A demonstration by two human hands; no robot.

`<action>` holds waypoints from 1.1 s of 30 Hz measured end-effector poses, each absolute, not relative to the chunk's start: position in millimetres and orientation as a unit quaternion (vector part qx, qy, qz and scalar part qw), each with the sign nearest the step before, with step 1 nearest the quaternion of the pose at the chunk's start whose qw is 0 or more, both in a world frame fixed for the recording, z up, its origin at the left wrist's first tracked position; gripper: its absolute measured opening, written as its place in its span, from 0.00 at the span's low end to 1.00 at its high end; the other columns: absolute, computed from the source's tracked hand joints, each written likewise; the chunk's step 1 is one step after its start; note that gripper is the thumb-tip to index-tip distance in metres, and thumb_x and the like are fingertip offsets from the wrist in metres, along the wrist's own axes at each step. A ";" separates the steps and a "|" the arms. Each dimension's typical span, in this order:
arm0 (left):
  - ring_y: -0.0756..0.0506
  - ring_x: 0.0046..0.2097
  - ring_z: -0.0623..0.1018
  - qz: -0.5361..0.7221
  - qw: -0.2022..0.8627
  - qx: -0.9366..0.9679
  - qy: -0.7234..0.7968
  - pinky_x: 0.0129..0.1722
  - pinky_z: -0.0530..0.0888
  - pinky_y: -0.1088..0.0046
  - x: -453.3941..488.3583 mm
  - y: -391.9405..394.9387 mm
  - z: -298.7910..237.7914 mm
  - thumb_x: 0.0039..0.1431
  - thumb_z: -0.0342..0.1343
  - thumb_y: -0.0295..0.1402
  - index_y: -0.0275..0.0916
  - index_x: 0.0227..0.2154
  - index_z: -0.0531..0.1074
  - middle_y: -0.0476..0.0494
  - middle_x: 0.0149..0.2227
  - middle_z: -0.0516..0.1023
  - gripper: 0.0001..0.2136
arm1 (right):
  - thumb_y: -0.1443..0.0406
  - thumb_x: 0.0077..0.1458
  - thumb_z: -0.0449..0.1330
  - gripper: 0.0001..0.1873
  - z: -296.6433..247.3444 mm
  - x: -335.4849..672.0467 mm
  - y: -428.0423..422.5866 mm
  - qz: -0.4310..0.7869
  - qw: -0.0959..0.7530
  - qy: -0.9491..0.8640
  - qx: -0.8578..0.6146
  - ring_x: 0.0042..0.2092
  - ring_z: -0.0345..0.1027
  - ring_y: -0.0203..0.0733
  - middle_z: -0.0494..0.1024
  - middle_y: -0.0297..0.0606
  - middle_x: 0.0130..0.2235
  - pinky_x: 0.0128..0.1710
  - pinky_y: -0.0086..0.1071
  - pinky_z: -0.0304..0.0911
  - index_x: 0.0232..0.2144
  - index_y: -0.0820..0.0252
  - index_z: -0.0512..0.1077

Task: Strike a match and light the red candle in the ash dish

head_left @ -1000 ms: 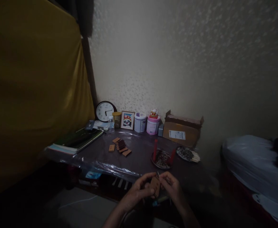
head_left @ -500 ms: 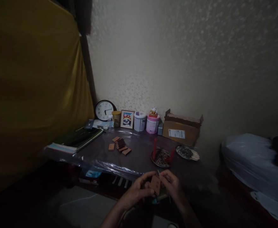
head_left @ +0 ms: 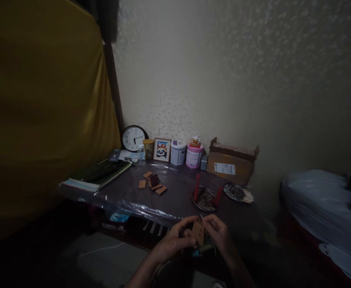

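Small flat tan rectangular piece [head_left: 198, 233], prob. leather or card, matte, square-cut: held upright in the air just off the near edge of the dark plastic-covered table [head_left: 178, 202]. Your L hand [head_left: 175, 240] is clamped on its left side, thumb over fingers. Your R hand [head_left: 219, 234] has fingertips pinched together at its upper edge, by a thin pale sliver [head_left: 201, 217]; whether they grip sliver or piece can't be told in this dim light. Tip: hold firm at the edge w/ L hand, wrists close, top edge tilted twd. you. On the table, mid-left: loose tan and dark tiles [head_left: 153, 185], same shape. Mid-right: round patterned dish [head_left: 204, 199].
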State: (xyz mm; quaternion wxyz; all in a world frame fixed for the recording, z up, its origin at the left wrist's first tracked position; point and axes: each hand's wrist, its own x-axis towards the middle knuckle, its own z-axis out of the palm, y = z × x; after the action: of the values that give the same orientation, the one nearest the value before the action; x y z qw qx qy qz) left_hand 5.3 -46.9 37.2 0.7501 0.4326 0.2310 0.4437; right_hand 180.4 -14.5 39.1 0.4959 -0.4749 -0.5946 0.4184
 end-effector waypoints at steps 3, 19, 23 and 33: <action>0.49 0.31 0.73 0.444 0.750 0.435 0.226 0.35 0.64 0.72 5.0 -45.3 34.1 0.40 0.64 0.28 0.41 0.51 0.65 0.49 0.28 0.75 0.31 | 0.50 0.40 0.63 0.19 41.2 180.4 -15.8 0.412 0.493 -0.597 -0.481 0.24 0.61 0.35 0.67 0.29 0.20 0.24 0.27 0.57 0.21 0.60 0.68; 0.49 0.30 0.73 0.441 0.747 0.442 0.227 0.34 0.64 0.72 5.4 -42.8 30.6 0.40 0.65 0.29 0.40 0.52 0.65 0.50 0.26 0.74 0.31 | 0.51 0.41 0.62 0.18 39.9 182.5 -15.7 0.405 0.482 -0.605 -0.487 0.26 0.64 0.37 0.69 0.30 0.21 0.26 0.28 0.59 0.22 0.60 0.68; 0.49 0.30 0.73 0.439 0.745 0.443 0.235 0.34 0.64 0.73 4.9 -43.8 32.1 0.41 0.64 0.28 0.41 0.51 0.65 0.50 0.26 0.74 0.31 | 0.51 0.41 0.62 0.17 39.9 182.4 -16.0 0.403 0.486 -0.605 -0.485 0.25 0.63 0.37 0.68 0.30 0.21 0.25 0.28 0.58 0.22 0.60 0.68; 0.50 0.30 0.73 0.441 0.741 0.448 0.235 0.33 0.64 0.73 4.3 -43.9 33.1 0.41 0.64 0.29 0.40 0.51 0.65 0.51 0.25 0.74 0.30 | 0.50 0.40 0.63 0.19 38.4 181.9 -14.6 0.405 0.495 -0.599 -0.482 0.24 0.63 0.36 0.68 0.30 0.20 0.25 0.27 0.59 0.21 0.60 0.68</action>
State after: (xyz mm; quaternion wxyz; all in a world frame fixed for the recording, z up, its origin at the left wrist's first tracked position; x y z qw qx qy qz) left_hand 4.3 -43.9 33.1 0.7409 0.4483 0.2351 0.4414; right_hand 181.9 -14.6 38.4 0.4946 -0.4818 -0.5994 0.4049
